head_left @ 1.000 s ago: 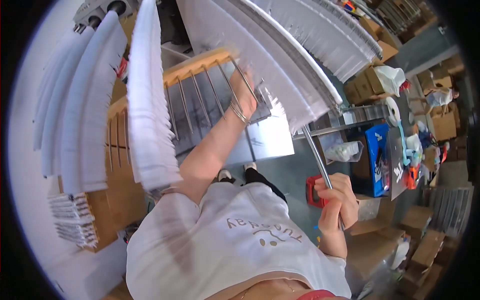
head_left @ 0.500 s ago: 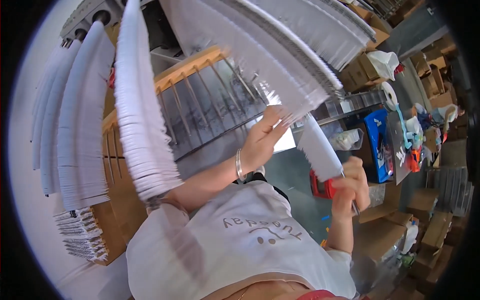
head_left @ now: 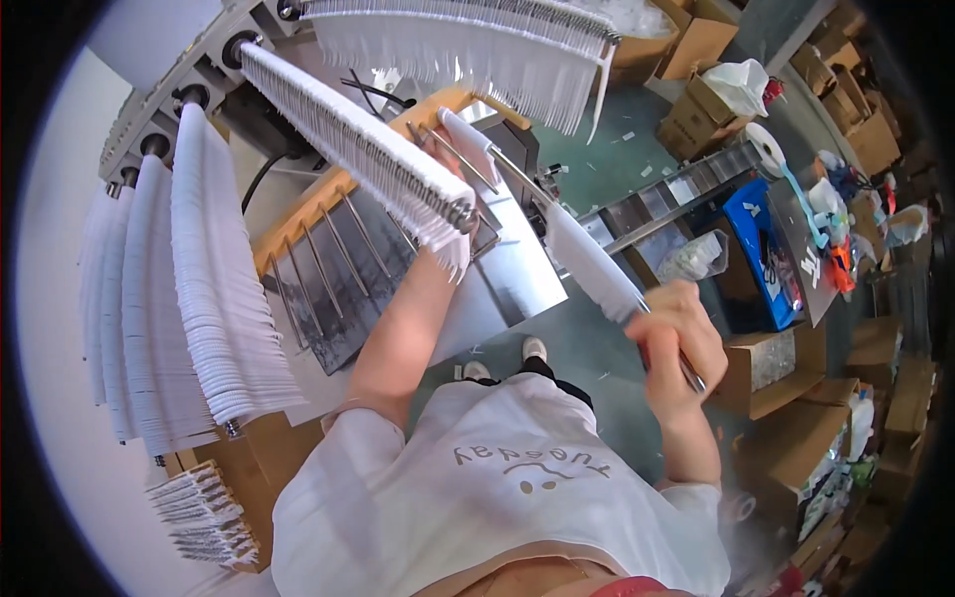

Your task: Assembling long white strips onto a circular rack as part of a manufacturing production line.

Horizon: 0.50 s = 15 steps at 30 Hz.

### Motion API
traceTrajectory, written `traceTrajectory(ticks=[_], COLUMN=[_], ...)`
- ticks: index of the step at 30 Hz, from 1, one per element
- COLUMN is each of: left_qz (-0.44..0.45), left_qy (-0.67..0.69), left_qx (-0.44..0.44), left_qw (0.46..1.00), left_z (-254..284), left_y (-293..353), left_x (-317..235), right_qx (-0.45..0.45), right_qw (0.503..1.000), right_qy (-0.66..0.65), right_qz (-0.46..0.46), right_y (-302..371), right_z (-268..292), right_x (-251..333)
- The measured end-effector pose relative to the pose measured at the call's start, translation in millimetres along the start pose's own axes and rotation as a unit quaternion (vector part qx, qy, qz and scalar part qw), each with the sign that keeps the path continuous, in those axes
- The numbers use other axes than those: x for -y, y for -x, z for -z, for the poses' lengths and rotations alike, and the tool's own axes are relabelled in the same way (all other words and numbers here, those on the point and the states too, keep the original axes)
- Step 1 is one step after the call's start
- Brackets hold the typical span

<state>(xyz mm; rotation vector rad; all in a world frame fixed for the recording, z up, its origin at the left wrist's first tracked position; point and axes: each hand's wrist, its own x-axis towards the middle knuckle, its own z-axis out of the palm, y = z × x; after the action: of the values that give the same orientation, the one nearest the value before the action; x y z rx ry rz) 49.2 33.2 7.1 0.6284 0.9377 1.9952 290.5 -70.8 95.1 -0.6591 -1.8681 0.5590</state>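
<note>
Six white fringed rows (head_left: pixel 229 279), as far as I can count, hang from one grey machine: four are to the left of the wooden bar (head_left: pixel 298 227), one crosses in front of it, and one is beyond its right end. The left hand (head_left: pixel 445 156) is near this right end, partly hidden by the crossing row, so I cannot tell how its grip is. One metal rod (head_left: pixel 522 179) is to the right of the wooden bar and carries two white strips (head_left: pixel 597 261); its long axis slants from the bar's right end down to the right. The right hand (head_left: pixel 681 338) is closed around its lower end. Farther right of the bar are one clear bag (head_left: pixel 693 257) with whitish contents and one blue bin (head_left: pixel 751 224) with small mixed things inside.
</note>
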Motion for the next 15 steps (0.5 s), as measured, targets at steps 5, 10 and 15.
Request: traceTrajectory(ticks=[5, 10, 15], left_qz=[-0.024, 0.009, 0.056], left_qy=[-0.116, -0.053, -0.013], left_qx=[0.039, 0.089, 0.118], left_qw=[0.992, 0.995, 0.991], left_z=[-4, -25, -39], left_y=[21, 70, 97], left_x=[5, -16, -11], right_qx=[-0.001, -0.064, -0.070], right_qw=[0.998, 0.994, 0.992], right_qy=[-0.015, -0.084, -0.100], right_qz=[-0.061, -0.015, 0.042], right_y=[-18, 15, 57], right_z=[-19, 12, 44], right_x=[-29, -33, -13])
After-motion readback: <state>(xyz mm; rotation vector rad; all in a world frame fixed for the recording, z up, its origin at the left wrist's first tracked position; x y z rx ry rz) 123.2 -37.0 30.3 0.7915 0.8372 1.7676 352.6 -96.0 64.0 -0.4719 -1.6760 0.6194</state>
